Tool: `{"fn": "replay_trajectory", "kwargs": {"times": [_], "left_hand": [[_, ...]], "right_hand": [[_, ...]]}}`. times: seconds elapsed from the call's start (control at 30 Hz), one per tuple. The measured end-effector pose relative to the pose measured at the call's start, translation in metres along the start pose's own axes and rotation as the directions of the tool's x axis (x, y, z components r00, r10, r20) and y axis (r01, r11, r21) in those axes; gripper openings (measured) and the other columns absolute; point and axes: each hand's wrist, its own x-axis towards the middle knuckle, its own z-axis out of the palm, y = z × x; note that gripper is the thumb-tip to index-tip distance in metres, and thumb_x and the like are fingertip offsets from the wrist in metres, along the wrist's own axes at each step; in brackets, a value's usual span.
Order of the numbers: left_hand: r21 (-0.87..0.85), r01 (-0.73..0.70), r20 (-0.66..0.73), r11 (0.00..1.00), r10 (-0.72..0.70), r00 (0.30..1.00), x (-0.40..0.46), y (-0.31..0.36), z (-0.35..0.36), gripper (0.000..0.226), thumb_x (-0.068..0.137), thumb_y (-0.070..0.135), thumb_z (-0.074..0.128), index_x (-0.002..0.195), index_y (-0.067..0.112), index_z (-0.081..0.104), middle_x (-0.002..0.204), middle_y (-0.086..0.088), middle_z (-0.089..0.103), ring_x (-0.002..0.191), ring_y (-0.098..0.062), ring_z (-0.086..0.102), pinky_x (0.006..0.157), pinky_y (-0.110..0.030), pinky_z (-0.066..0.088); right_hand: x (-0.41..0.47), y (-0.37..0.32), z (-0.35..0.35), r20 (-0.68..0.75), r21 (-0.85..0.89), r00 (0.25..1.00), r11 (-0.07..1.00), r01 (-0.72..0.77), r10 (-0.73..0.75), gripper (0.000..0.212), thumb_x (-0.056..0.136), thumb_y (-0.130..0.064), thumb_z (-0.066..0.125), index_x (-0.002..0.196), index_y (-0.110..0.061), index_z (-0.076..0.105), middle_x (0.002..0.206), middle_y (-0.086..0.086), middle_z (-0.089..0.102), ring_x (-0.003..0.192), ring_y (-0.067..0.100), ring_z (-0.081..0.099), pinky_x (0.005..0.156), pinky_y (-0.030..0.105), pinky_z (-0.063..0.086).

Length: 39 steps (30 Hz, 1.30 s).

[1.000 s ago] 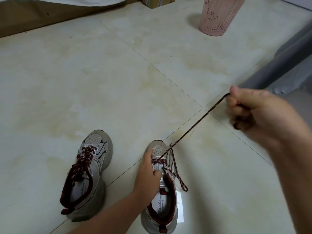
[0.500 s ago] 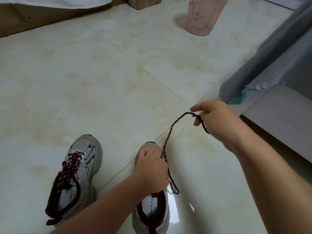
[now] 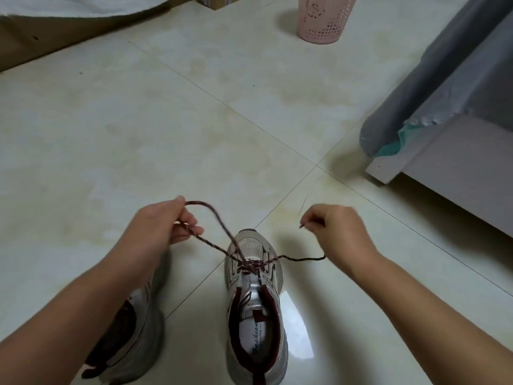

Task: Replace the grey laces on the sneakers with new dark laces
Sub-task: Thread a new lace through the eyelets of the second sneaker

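Both hands now hold the dark maroon braided lace (image 3: 215,218): left hand (image 3: 155,232) has left the grey mesh sneaker (image 3: 254,290) and pinches a loop, right hand (image 3: 338,232) pinches the tip; lacing resumes.

Glossy cream tiled floor (image 3: 138,134), grey bed (image 3: 458,151)

dark maroon speckled lace (image 3: 213,215), silver-grey sneaker (image 3: 254,295) with maroon lining, pink perforated bin (image 3: 323,20), cream mottled floor tiles (image 3: 138,120)
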Motion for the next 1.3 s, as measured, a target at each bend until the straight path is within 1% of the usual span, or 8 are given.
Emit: {"fn": "replay_trajectory", "kwargs": {"times": [0.27, 0.4, 0.5, 0.6, 0.7, 0.9, 1.1, 1.3], "left_hand": [[0.049, 0.189, -0.285, 0.981, -0.167, 0.944, 0.012, -0.038, -0.034, 0.025, 0.095, 0.011, 0.043, 0.071, 0.002, 0.047, 0.071, -0.021, 0.055, 0.048, -0.021, 0.064, 0.046, -0.025, 0.053], [0.377, 0.254, -0.459, 0.891, -0.059, 0.886, 0.014, -0.050, -0.032, 0.021, 0.087, 0.010, 0.054, 0.101, 0.002, 0.041, 0.100, -0.022, 0.047, 0.084, -0.035, 0.056, 0.069, -0.040, 0.050], [0.666, 0.020, -0.251, 0.746, 0.198, 0.948, -0.008, -0.054, -0.008, 0.019, 0.084, 0.011, 0.059, 0.099, 0.009, 0.048, 0.102, -0.018, 0.051, 0.080, -0.028, 0.053, 0.069, -0.033, 0.042], [0.723, -0.271, 0.137, 0.636, 0.253, 0.958, -0.035, -0.063, 0.028, 0.014, 0.085, 0.014, 0.060, 0.076, 0.024, 0.056, 0.078, 0.005, 0.044, 0.066, -0.005, 0.042, 0.058, -0.014, 0.029], [0.791, -0.388, 0.300, 0.474, 0.251, 0.920, -0.047, -0.075, 0.057, 0.013, 0.085, 0.027, 0.058, 0.093, 0.027, 0.068, 0.080, 0.011, 0.035, 0.075, -0.007, 0.042, 0.060, -0.014, 0.027], [0.869, -0.300, 0.242, 0.393, 0.192, 0.951, -0.042, -0.085, 0.077, 0.019, 0.085, 0.032, 0.055, 0.100, 0.030, 0.066, 0.091, 0.009, 0.034, 0.098, -0.012, 0.048, 0.078, -0.021, 0.033], [0.880, -0.253, 0.191, 0.402, 0.187, 0.964, -0.038, -0.085, 0.086, 0.020, 0.047, 0.011, 0.080, 0.053, 0.018, 0.062, 0.067, 0.001, 0.044, 0.056, -0.019, 0.053, 0.049, -0.026, 0.032], [0.852, -0.254, 0.144, 0.458, 0.263, 0.954, -0.035, -0.095, 0.087, 0.006, 0.070, 0.014, 0.071, 0.072, 0.015, 0.066, 0.081, 0.000, 0.048, 0.065, -0.015, 0.046, 0.055, -0.026, 0.033]], "right_hand": [[-0.028, 0.001, 0.056, 0.323, -0.022, 0.946, 0.999, 0.044, -0.034, 0.018, 0.085, -0.008, 0.054, 0.089, -0.016, 0.071, 0.094, 0.002, 0.069, 0.083, 0.015, 0.056, 0.067, 0.020, 0.035], [-0.030, 0.000, 0.066, 0.326, 0.022, 0.944, 0.998, 0.052, -0.056, 0.018, 0.087, -0.010, 0.055, 0.092, -0.014, 0.072, 0.095, 0.002, 0.071, 0.084, 0.014, 0.059, 0.072, 0.021, 0.041], [-0.030, 0.000, 0.069, 0.321, 0.017, 0.944, 0.997, 0.072, -0.074, 0.018, 0.086, -0.009, 0.054, 0.090, -0.014, 0.071, 0.090, 0.002, 0.071, 0.079, 0.014, 0.057, 0.068, 0.021, 0.039], [-0.030, 0.000, 0.072, 0.311, 0.016, 0.947, 0.997, 0.074, -0.075, 0.019, 0.087, -0.009, 0.053, 0.090, -0.015, 0.071, 0.094, 0.001, 0.071, 0.088, 0.016, 0.061, 0.075, 0.023, 0.043], [-0.032, -0.001, 0.075, 0.313, 0.003, 0.948, 0.998, 0.067, -0.064, 0.020, 0.086, -0.010, 0.052, 0.089, -0.017, 0.071, 0.094, 0.002, 0.070, 0.090, 0.020, 0.061, 0.078, 0.028, 0.049], [-0.029, 0.001, 0.079, 0.238, 0.053, 0.971, 0.998, -0.019, 0.006, 0.016, 0.078, -0.014, 0.067, 0.071, -0.023, 0.054, 0.082, 0.002, 0.065, 0.083, 0.022, 0.058, 0.071, 0.029, 0.044], [-0.028, 0.008, 0.084, 0.259, 0.105, 0.965, 0.994, 0.023, -0.049, 0.013, 0.078, -0.012, 0.068, 0.068, -0.018, 0.065, 0.068, -0.015, 0.050, 0.084, 0.012, 0.046, 0.068, 0.021, 0.036], [-0.028, 0.015, 0.081, 0.225, 0.120, 0.960, 0.983, 0.141, -0.166, 0.004, 0.079, -0.014, 0.069, 0.078, -0.014, 0.073, 0.081, -0.010, 0.054, 0.092, 0.013, 0.037, 0.087, 0.029, 0.034]]}}
